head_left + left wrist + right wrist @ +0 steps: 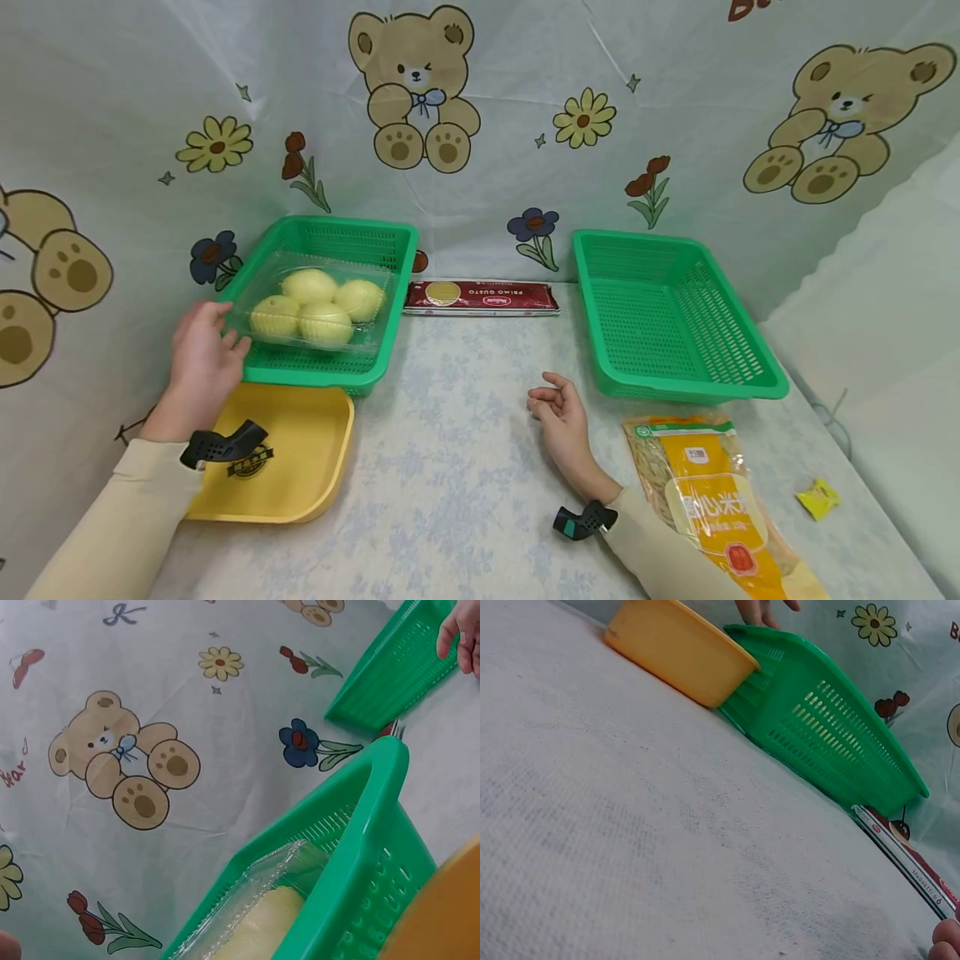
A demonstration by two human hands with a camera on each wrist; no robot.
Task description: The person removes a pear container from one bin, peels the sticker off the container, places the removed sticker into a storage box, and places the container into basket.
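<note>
Inside the left green basket (358,379) sits a clear plastic clamshell box (367,337) of several pale yellow round fruits (310,286). My left hand (206,354) is at the basket's left rim, its loosely bent fingers right by the box's left end. The left wrist view shows the box (259,877) tilted inside the basket, with just a fingertip at the lower left corner. Over the middle right of the table, my right hand (564,429) hangs with relaxed fingers and holds nothing. It is nearest to the right green basket (693,387).
A yellow tray (300,450) stands in front of the left basket. Between the baskets, at the back, lies a dark red spaghetti pack (482,298). An orange-and-clear food bag (697,492) is beside my right forearm, with a small yellow packet (818,498) farther right.
</note>
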